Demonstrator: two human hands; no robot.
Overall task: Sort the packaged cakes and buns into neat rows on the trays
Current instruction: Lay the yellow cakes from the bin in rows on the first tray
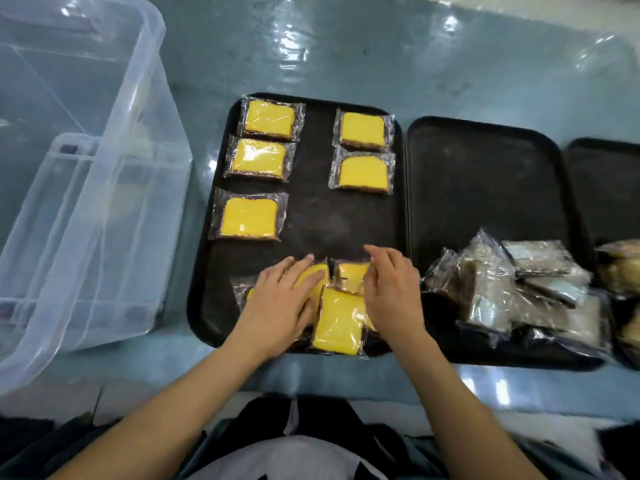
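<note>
Currently, your left hand (280,301) rests flat, fingers spread, on a wrapped yellow cake (313,277) at the near edge of the left tray (311,223). Your right hand (391,289) pinches the neighbouring cake (351,273). Five cakes lie in two far rows.

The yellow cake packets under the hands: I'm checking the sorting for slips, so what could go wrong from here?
1. The near packets overlap in a loose heap; the left hand resting flat on them could drag several at once.
2. The right hand seems to pinch a packet's slippery wrap, which might slip free.
3. The left column sits at the black tray edge, where a nudge could push packets off.
</note>
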